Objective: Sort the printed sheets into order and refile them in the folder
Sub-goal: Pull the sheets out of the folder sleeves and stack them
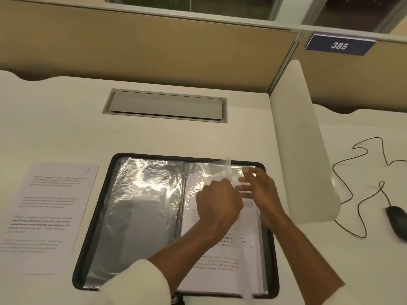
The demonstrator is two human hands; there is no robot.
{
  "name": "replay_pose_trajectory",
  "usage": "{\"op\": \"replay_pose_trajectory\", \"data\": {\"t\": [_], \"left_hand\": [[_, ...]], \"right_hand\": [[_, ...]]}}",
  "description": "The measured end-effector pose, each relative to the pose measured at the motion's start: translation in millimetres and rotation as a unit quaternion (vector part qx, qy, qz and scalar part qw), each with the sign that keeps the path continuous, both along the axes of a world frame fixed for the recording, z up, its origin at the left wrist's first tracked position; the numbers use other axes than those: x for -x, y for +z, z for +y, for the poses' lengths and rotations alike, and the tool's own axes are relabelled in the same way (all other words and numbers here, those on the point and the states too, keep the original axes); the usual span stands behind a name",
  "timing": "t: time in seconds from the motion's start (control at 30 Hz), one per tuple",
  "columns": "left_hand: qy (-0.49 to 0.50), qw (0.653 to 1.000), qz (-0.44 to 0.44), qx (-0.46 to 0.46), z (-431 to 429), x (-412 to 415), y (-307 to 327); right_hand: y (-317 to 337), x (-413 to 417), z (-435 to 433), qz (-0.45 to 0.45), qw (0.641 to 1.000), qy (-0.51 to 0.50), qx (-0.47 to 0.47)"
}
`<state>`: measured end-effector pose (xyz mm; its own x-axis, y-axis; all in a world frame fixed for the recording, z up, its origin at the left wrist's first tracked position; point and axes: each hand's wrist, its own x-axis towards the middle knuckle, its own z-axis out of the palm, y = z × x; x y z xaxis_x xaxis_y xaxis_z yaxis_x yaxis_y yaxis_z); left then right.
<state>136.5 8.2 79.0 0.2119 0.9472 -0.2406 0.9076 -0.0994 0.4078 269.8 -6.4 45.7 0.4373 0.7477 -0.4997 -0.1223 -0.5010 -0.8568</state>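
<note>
A black zip folder [92,219] lies open on the desk, with shiny clear sleeves [145,205] on its left half. On the right half lies a printed sheet [222,267] partly inside a clear sleeve. My left hand [220,205] is curled and pinches the sleeve's top edge, lifting it. My right hand [259,186] has its fingers straight, reaching under that lifted plastic at the top of the sheet; it is blurred. A loose printed sheet marked 2 [50,216] lies flat on the desk to the left of the folder.
A grey cable hatch [165,108] is set in the desk behind the folder. A white divider panel [306,139] stands to the right. Beyond it lie a black mouse [397,223] and its looping cable [352,190]. A tan partition with a 385 sign [339,45] runs along the back.
</note>
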Motion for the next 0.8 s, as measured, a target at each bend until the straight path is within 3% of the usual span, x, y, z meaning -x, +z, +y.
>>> {"op": "replay_pose_trajectory", "data": {"t": [0.13, 0.23, 0.37, 0.5, 0.63, 0.8], "left_hand": [[-0.027, 0.996, 0.005, -0.084, -2, -6, -9], [-0.043, 0.994, 0.026, -0.097, -7, -13, -15], [-0.044, 0.993, 0.000, -0.111, -10, -17, -20], [-0.048, 0.990, 0.017, -0.129, -11, -17, -18], [-0.060, 0.985, 0.040, -0.159, -11, -16, -20], [-0.075, 0.983, 0.050, -0.158, -11, -18, -21]], "right_hand": [[19, -12, 60, -0.027, 0.995, 0.095, 0.007], [32, -17, 103, -0.073, 0.970, 0.223, 0.067], [50, -13, 147, -0.185, 0.868, 0.417, 0.197], [55, -12, 174, -0.221, 0.777, 0.537, 0.244], [54, -9, 186, -0.223, 0.720, 0.597, 0.274], [42, -2, 187, -0.223, 0.680, 0.631, 0.300]]}}
